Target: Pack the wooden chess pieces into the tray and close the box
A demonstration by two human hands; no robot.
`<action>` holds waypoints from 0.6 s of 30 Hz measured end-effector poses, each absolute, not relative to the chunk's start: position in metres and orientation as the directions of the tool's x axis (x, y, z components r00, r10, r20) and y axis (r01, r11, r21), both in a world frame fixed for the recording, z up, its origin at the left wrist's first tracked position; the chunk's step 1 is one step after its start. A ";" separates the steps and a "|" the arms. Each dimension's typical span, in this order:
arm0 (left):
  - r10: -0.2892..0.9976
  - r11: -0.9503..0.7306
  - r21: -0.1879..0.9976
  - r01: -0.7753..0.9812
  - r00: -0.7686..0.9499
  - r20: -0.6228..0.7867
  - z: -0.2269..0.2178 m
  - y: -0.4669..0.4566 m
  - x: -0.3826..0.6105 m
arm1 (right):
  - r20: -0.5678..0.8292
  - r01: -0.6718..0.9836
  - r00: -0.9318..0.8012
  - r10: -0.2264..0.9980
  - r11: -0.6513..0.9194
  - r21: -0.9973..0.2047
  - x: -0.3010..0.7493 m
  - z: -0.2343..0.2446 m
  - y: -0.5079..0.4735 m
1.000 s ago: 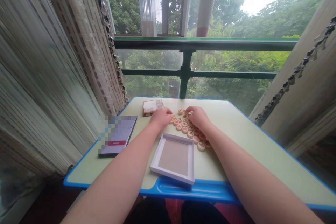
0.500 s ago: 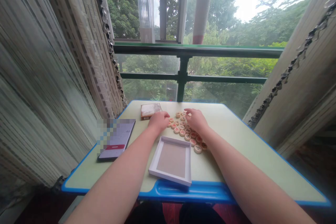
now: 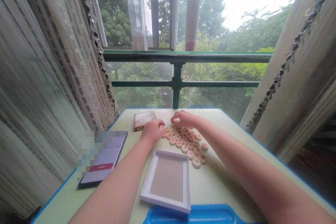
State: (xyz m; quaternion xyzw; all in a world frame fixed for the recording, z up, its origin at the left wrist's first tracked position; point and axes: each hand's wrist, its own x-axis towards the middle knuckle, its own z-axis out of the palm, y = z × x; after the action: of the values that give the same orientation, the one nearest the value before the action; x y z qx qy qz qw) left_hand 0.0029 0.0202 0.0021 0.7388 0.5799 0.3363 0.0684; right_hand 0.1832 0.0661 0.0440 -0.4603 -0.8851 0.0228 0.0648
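Daylit window point(image 3: 174, 14), green railing point(image 3: 217, 57), curtains point(image 3: 60, 52), leafy trees point(image 3: 114, 17)

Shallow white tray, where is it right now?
In the head view, the shallow white tray sits low in the middle, nearer the wearer than the round game pieces, with its near right corner overlapping the blue trough.

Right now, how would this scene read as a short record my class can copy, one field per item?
Table: pale green top, blue edge
Xiangqi pieces: round, red or dark characters, loosely clustered
Left hand: fingers curled, at the cluster's left edge, beside the small box
Right hand: fingers bent, at the cluster's far side; whether it grips a piece is unclear
Shallow white box: open side up, nearer the camera than the cluster
Tablet: left side, screen partly pixelated
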 end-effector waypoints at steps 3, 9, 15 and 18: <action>0.897 -0.321 0.500 0.804 0.089 0.432 0.000 0.023 0.002 | 0.000 0.830 -0.547 0.837 0.543 -0.126 0.178 0.050 0.070; 0.909 -0.288 0.515 0.807 0.062 0.411 -0.002 0.025 0.002 | -0.015 0.789 -0.592 0.806 0.575 -0.217 0.179 0.055 0.071; 0.903 -0.293 0.533 0.794 0.048 0.426 0.000 0.022 -0.001 | -0.115 0.804 -0.577 0.808 0.538 -0.254 0.181 0.059 0.067; 0.895 -0.298 0.522 0.799 0.043 0.445 0.000 0.022 -0.001 | -0.125 0.819 -0.554 0.823 0.511 -0.261 0.183 0.063 0.064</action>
State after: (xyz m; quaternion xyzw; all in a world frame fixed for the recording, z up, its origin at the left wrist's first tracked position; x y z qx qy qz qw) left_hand -0.0015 0.0217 -0.0003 0.7193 0.5888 0.3628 0.0657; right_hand 0.1827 0.0638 0.0634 -0.4724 -0.8692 0.1458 0.0075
